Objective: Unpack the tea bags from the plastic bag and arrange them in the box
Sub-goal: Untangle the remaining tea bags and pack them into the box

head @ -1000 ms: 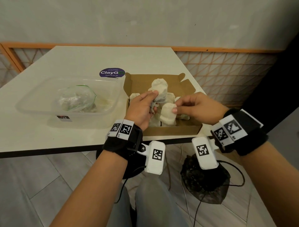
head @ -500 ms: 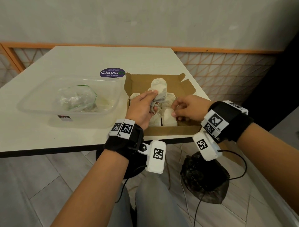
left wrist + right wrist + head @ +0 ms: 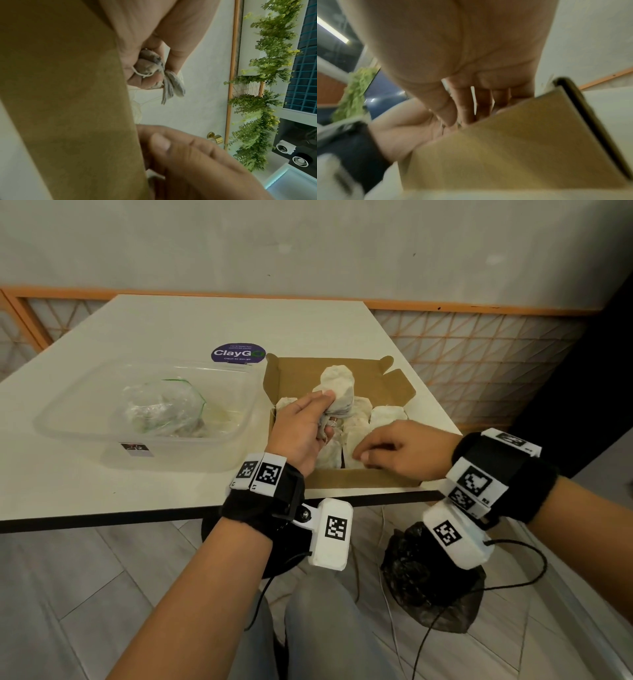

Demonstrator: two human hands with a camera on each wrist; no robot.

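An open cardboard box (image 3: 359, 479) sits at the table's near right corner with several white tea bags (image 3: 388, 416) lying in it. My left hand (image 3: 318, 416) hovers over the box's left side and grips a bunch of tea bags (image 3: 337, 390) that sticks up above the fingers; in the left wrist view the bunch (image 3: 154, 67) and its strings are pinched in the curled fingers. My right hand (image 3: 376, 451) reaches into the box's front, fingers stretched out on the tea bags there. The crumpled plastic bag (image 3: 161, 409) lies in a clear tub (image 3: 68, 419).
The white table (image 3: 171, 330) carries a purple round sticker (image 3: 238, 353) behind the tub. The box sits close to the table's front edge. A black bag (image 3: 421, 577) and cables lie on the floor below, near my knees.
My right hand carried one tea bag down into the box's front, let it go and now lies flat over it. The left hand stayed put with its bunch.
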